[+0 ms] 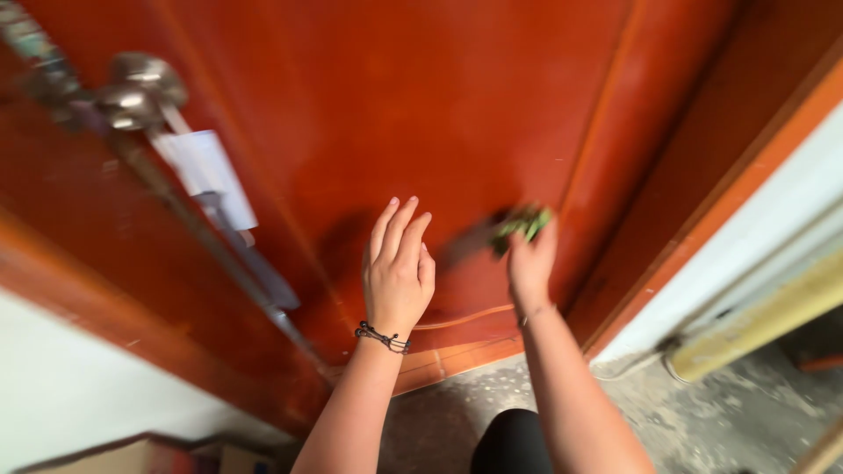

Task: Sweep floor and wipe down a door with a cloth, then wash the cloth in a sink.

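Observation:
A reddish-brown wooden door (pixel 457 96) fills most of the view. My left hand (pixel 398 268) rests flat near its lower panel, fingers together and pointing up, holding nothing; a dark cord bracelet (pixel 382 337) circles the wrist. My right hand (pixel 530 259) is closed on a small green scrubbing pad (pixel 522 225) and presses it against the door. The pad is blurred by motion.
A metal door knob (pixel 136 92) and latch sit at the upper left, with a white tag (pixel 206 171) hanging below. A white wall (pixel 755 228) and a yellowish pole (pixel 764 320) stand at the right. Speckled grey floor (pixel 685 412) lies below; my dark knee (pixel 514 443) shows at bottom.

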